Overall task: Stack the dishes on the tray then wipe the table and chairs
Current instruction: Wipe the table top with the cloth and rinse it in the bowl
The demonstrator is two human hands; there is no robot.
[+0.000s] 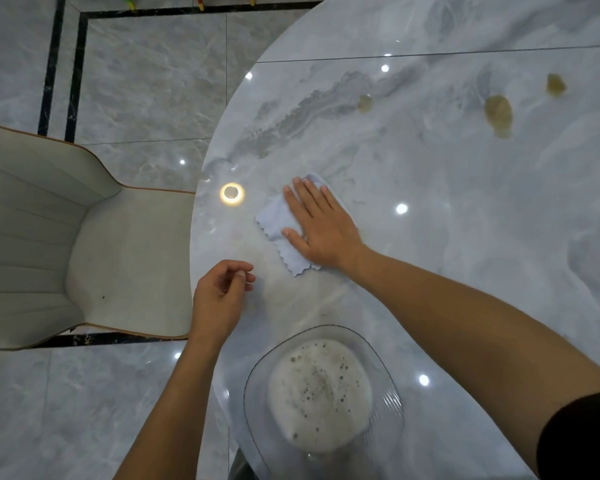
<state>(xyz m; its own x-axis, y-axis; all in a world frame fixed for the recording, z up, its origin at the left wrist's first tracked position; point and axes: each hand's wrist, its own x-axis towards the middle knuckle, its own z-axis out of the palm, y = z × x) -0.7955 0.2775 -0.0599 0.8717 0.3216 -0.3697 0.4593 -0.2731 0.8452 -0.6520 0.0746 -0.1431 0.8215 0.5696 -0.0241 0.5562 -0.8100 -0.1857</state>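
Note:
My right hand (321,225) lies flat with straight fingers on a pale blue cloth (278,221), pressing it onto the glossy grey marble table (430,202). My left hand (219,296) hovers at the table's left edge with its fingers loosely curled, holding nothing. A clear glass bowl (388,407) of foamy, soapy water stands on the table close to me. Several brownish stains mark the tabletop further right, the biggest a smear (498,114).
A cream upholstered chair (94,244) stands to the left of the table, its seat tucked against the table's edge. Grey marble floor with a black border line (78,71) runs beyond it. Ceiling lights glint off the tabletop.

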